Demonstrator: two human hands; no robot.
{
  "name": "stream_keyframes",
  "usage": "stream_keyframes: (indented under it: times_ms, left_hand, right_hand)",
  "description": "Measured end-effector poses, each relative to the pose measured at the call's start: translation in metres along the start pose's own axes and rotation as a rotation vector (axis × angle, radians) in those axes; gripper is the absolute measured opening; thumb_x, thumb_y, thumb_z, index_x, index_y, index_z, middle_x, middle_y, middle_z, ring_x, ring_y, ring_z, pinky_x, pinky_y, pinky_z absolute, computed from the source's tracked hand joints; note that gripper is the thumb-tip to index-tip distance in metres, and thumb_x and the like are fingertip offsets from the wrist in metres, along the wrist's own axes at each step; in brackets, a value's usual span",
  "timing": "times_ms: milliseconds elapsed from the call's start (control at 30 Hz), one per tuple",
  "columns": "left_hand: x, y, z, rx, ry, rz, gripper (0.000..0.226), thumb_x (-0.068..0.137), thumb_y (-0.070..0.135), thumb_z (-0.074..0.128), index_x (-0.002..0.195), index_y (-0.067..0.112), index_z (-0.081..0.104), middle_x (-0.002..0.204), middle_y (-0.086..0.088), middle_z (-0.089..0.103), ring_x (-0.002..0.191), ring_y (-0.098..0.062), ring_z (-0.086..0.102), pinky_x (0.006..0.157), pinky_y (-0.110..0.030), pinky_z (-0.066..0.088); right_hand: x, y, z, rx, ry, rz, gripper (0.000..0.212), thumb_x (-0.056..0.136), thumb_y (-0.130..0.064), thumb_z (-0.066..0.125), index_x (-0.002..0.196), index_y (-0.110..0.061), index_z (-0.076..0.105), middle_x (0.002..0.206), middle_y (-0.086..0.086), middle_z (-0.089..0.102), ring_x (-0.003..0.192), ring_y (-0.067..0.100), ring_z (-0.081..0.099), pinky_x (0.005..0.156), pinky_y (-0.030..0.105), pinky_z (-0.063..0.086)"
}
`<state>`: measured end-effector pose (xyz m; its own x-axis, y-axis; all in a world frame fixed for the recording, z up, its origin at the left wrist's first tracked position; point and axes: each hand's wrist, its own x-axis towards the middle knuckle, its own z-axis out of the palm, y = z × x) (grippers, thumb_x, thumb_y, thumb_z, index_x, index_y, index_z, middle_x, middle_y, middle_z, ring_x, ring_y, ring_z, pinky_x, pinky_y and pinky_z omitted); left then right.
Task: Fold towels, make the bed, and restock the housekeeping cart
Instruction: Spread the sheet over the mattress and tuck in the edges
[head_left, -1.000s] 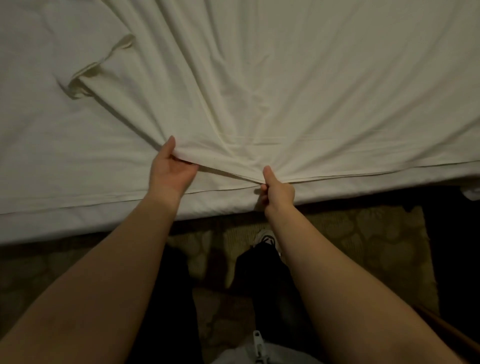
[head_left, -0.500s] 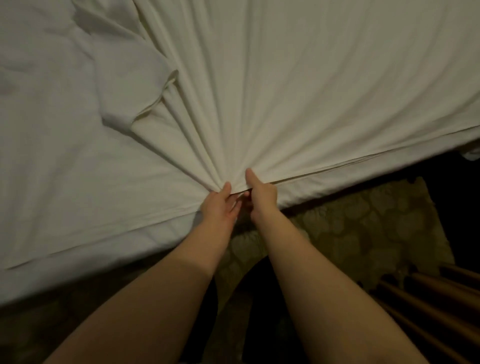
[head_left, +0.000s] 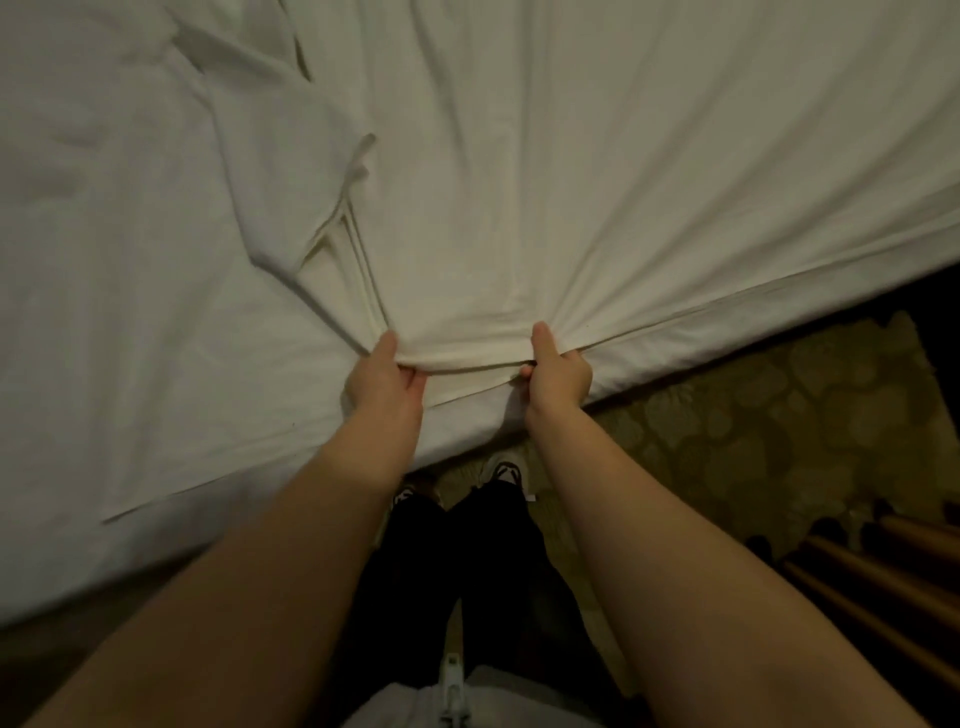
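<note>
Left hand (head_left: 382, 387) grips the near hem of the thin cream-white cotton top sheet (head_left: 519, 208), thumb on top w/ fingers curled under the edge. Right hand (head_left: 558, 374) has the same hold just beside it, thumb pointing up along the cloth, fingertips tucked under. Short stretch of hem btwn the two hands is bunched into a soft roll. Sheet looks matte, slightly yellower than what's under it, w/ tight creases fanning out from both grips toward the far side; a deeper pleated fold runs up from the left grip, and a loose flap sits further up-left. It spreads from the hands across the upper right of the view, hem running along the bed edge to the right. Under it lies the paler white-covered bed (head_left: 104, 312), lightly rumpled, showing at left. Below the bed edge: olive patterned carpet (head_left: 753, 426), white shoes (head_left: 506, 470), black trousers (head_left: 467, 561). Brown wooden slats (head_left: 857, 582) at lower right.
</note>
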<state>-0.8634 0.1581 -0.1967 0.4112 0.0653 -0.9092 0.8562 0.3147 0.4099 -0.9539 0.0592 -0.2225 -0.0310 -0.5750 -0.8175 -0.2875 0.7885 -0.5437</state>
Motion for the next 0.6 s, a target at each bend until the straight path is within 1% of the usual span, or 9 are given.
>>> stream_keyframes:
  times_ms: [67, 100, 200, 300, 333, 400, 433, 500, 600]
  left_hand:
    - [-0.004, -0.012, -0.015, -0.013, 0.03, 0.004, 0.036, 0.096, 0.014, 0.054, 0.131, 0.006, 0.05, 0.096, -0.004, 0.06, 0.083, -0.015, 0.059, 0.086, -0.029, 0.051]
    - [-0.005, -0.016, -0.019, -0.018, 0.047, 0.011, 0.037, 0.096, 0.015, 0.054, 0.132, 0.006, 0.049, 0.097, -0.004, 0.059, 0.083, -0.014, 0.059, 0.084, -0.027, 0.05]
    - [-0.002, -0.02, -0.019, -0.038, 0.078, 0.026, 0.038, 0.096, 0.015, 0.054, 0.132, 0.005, 0.049, 0.1, -0.005, 0.06, 0.084, -0.015, 0.059, 0.068, -0.023, 0.051]
    - [-0.003, -0.021, -0.016, -0.014, 0.077, 0.057, 0.034, 0.097, 0.013, 0.051, 0.13, 0.004, 0.049, 0.113, -0.011, 0.059, 0.094, -0.021, 0.059, 0.078, -0.028, 0.05]
    - [-0.005, -0.022, -0.016, -0.001, 0.076, 0.067, 0.032, 0.098, 0.012, 0.05, 0.129, 0.003, 0.05, 0.115, -0.012, 0.058, 0.094, -0.022, 0.059, 0.078, -0.029, 0.05]
    - [-0.01, -0.025, -0.019, 0.001, 0.082, 0.076, 0.028, 0.098, 0.01, 0.048, 0.125, 0.002, 0.052, 0.112, -0.014, 0.059, 0.084, -0.02, 0.061, 0.071, -0.029, 0.052]
    - [-0.011, -0.027, -0.021, -0.005, 0.086, 0.074, 0.028, 0.098, 0.01, 0.048, 0.124, 0.002, 0.053, 0.111, -0.014, 0.06, 0.08, -0.019, 0.061, 0.069, -0.029, 0.052]
    - [-0.011, -0.027, -0.026, -0.034, 0.072, 0.054, 0.028, 0.098, 0.009, 0.048, 0.125, 0.001, 0.053, 0.104, -0.013, 0.062, 0.078, -0.018, 0.061, 0.07, -0.03, 0.053]
    - [-0.009, -0.024, -0.035, -0.006, 0.016, 0.002, 0.03, 0.097, 0.003, 0.048, 0.126, 0.001, 0.051, 0.093, -0.009, 0.061, 0.079, -0.018, 0.06, 0.067, -0.028, 0.053]
  right_hand:
    - [0.0, 0.0, 0.0, -0.015, 0.005, 0.015, 0.027, 0.089, -0.031, 0.065, 0.074, -0.011, 0.054, 0.066, 0.001, 0.053, 0.046, 0.008, 0.044, 0.047, 0.02, 0.041]
    - [0.001, 0.0, 0.0, -0.015, 0.006, 0.017, 0.028, 0.089, -0.031, 0.066, 0.073, -0.011, 0.053, 0.066, 0.002, 0.053, 0.044, 0.008, 0.044, 0.044, 0.019, 0.041]
    - [-0.005, -0.003, -0.002, 0.01, -0.003, 0.02, 0.029, 0.089, -0.032, 0.065, 0.074, -0.012, 0.05, 0.067, 0.003, 0.053, 0.036, 0.004, 0.044, 0.038, 0.016, 0.039]
    - [-0.02, 0.0, 0.009, -0.016, -0.098, 0.077, 0.026, 0.086, -0.031, 0.069, 0.083, -0.009, 0.055, 0.071, 0.004, 0.055, 0.042, 0.007, 0.046, 0.038, 0.015, 0.038]
    - [-0.027, 0.006, 0.017, -0.044, -0.147, 0.09, 0.027, 0.084, -0.029, 0.07, 0.091, -0.005, 0.06, 0.073, 0.005, 0.057, 0.049, 0.01, 0.049, 0.043, 0.017, 0.042]
    - [-0.04, 0.023, 0.03, -0.11, -0.199, 0.084, 0.04, 0.084, -0.026, 0.071, 0.108, 0.005, 0.063, 0.086, 0.008, 0.062, 0.069, 0.018, 0.057, 0.066, 0.025, 0.052]
    - [-0.046, 0.03, 0.033, -0.128, -0.189, 0.063, 0.041, 0.085, -0.024, 0.07, 0.111, 0.006, 0.062, 0.093, 0.009, 0.063, 0.08, 0.02, 0.059, 0.076, 0.028, 0.052]
    - [-0.05, 0.041, 0.032, -0.109, -0.161, 0.024, 0.036, 0.088, -0.02, 0.067, 0.113, 0.005, 0.062, 0.1, 0.009, 0.064, 0.09, 0.021, 0.06, 0.081, 0.026, 0.05]
    - [-0.049, 0.047, 0.027, -0.066, -0.125, 0.015, 0.036, 0.087, -0.019, 0.068, 0.112, 0.007, 0.063, 0.102, 0.015, 0.067, 0.086, 0.023, 0.061, 0.077, 0.028, 0.052]
